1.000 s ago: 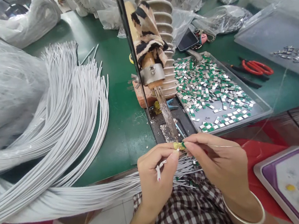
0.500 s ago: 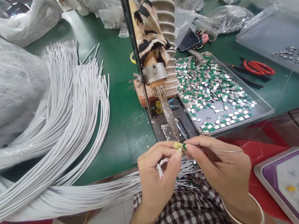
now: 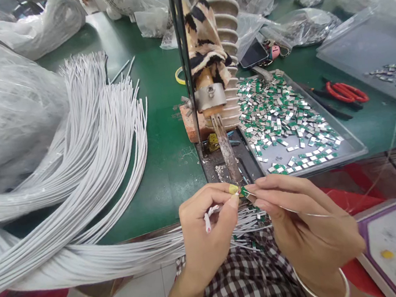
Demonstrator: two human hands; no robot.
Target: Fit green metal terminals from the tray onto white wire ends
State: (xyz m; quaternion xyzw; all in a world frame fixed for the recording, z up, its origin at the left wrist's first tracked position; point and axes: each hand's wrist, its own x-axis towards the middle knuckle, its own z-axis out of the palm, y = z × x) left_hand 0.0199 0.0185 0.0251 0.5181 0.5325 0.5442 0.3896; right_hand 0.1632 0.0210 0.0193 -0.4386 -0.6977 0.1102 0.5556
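Note:
My left hand (image 3: 208, 230) is closed in a pinch on a white cable (image 3: 212, 212), and its forefinger tip is wrapped in yellow tape. A small green circuit board (image 3: 244, 191) sits at the cable's end, just off the left fingertips. My right hand (image 3: 308, 221) is closed on a thin solder wire (image 3: 286, 209), whose front end reaches the board. Right above the fingertips is the tip of a clamped soldering iron (image 3: 229, 156); whether it touches the board I cannot tell. More white cables with green boards lie across the lap, partly behind my hands.
Bundled white cables (image 3: 110, 145) cover the left of the green table (image 3: 165, 123). On the right are a tray (image 3: 360, 149) of small boards, red-handled pliers (image 3: 346, 92) and a second tray (image 3: 342, 54) of metal parts. A ribbed hose (image 3: 218, 9) rises behind the iron.
The right fingers have drawn back rightward from the board and stretched out along the solder wire. My left hand keeps its pinch at nearly the same place. The view has shifted slightly.

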